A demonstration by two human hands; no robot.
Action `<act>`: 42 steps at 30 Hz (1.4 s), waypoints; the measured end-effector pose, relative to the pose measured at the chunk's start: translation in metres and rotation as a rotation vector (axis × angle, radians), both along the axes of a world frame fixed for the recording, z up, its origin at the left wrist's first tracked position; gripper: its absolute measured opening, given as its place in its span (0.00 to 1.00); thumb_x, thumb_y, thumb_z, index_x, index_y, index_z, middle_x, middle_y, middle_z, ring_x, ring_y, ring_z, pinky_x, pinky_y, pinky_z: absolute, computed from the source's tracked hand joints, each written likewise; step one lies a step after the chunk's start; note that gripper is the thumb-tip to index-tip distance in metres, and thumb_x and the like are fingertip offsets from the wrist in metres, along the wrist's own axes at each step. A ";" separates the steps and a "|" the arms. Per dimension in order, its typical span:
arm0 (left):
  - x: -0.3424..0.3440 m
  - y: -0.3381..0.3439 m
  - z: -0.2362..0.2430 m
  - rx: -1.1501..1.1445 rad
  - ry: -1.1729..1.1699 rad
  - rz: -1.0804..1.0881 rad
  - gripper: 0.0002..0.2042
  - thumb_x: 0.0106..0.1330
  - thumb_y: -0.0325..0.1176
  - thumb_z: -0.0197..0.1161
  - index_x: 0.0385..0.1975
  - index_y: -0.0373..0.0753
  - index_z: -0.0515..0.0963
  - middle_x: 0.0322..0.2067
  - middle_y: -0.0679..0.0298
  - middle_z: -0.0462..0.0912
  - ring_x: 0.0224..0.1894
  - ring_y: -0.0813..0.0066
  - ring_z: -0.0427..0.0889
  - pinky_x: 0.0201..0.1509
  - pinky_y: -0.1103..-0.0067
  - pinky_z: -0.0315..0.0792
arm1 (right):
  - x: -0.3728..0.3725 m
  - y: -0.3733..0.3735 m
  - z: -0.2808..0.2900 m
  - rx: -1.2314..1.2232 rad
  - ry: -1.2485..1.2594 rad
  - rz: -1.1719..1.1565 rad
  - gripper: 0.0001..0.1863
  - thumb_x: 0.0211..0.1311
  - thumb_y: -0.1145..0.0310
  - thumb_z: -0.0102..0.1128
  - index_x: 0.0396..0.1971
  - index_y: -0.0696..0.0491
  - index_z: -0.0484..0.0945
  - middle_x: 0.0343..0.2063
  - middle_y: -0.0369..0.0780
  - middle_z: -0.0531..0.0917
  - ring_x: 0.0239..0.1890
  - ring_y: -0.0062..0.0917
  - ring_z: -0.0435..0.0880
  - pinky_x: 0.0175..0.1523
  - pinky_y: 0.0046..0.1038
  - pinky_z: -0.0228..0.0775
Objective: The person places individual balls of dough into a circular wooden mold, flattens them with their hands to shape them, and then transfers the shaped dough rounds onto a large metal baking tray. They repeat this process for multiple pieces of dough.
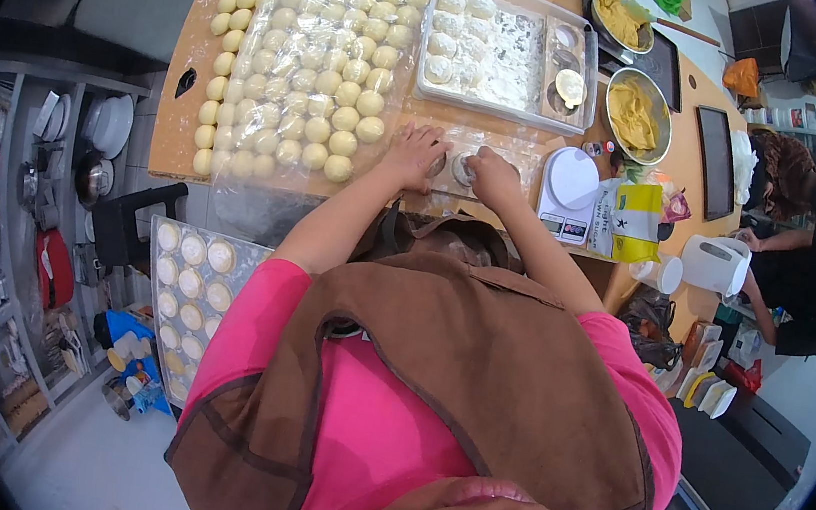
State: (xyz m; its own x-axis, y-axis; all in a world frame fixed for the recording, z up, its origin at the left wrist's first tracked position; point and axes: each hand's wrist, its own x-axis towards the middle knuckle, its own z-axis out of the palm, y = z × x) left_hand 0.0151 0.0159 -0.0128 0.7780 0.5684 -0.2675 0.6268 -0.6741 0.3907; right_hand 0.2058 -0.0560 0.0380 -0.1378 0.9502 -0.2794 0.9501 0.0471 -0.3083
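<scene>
Touching a small, round, white, floury dough piece (461, 168) with the bare right hand (493, 176), bunched, near the front edge of a light-brown wooden table (176, 133); cannot tell whether gripping or only pressing. Spreading the bare left hand (417, 158) open, palm down, just beside. To the left, rows of round yellow dough balls (370, 130), many under clear plastic sheeting (252, 207). Beyond, a clear rectangular plastic tub (504, 115) with white powder (507, 50). To the right, a white digital scale (572, 178), then a round metal bowl (632, 159) of yellow paste (633, 115)
</scene>
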 end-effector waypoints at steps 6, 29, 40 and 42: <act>0.002 0.001 0.008 0.007 -0.019 -0.002 0.51 0.35 0.42 0.79 0.65 0.49 0.60 0.66 0.58 0.57 0.70 0.57 0.53 0.74 0.56 0.42 | -0.001 -0.004 -0.011 0.052 -0.009 -0.009 0.10 0.50 0.77 0.56 0.33 0.52 0.81 0.37 0.47 0.76 0.42 0.42 0.80 0.45 0.41 0.75; 0.001 0.000 0.004 -0.026 -0.012 0.009 0.51 0.33 0.43 0.81 0.65 0.50 0.61 0.67 0.59 0.56 0.72 0.59 0.50 0.75 0.57 0.39 | 0.015 -0.002 -0.015 0.023 0.036 -0.049 0.14 0.48 0.75 0.59 0.38 0.52 0.83 0.37 0.48 0.79 0.43 0.43 0.80 0.49 0.39 0.72; 0.001 0.001 0.010 -0.028 0.018 -0.004 0.51 0.36 0.43 0.79 0.66 0.50 0.59 0.67 0.59 0.56 0.71 0.59 0.51 0.75 0.56 0.40 | 0.002 -0.006 -0.013 0.029 -0.029 0.006 0.10 0.51 0.77 0.55 0.34 0.51 0.80 0.38 0.45 0.77 0.43 0.39 0.81 0.45 0.41 0.75; 0.000 0.001 0.007 -0.021 0.018 -0.010 0.50 0.37 0.44 0.78 0.66 0.51 0.59 0.67 0.59 0.56 0.71 0.59 0.50 0.75 0.55 0.39 | 0.004 -0.006 -0.014 0.065 -0.001 0.014 0.10 0.50 0.77 0.56 0.34 0.52 0.80 0.38 0.45 0.77 0.42 0.41 0.80 0.45 0.41 0.74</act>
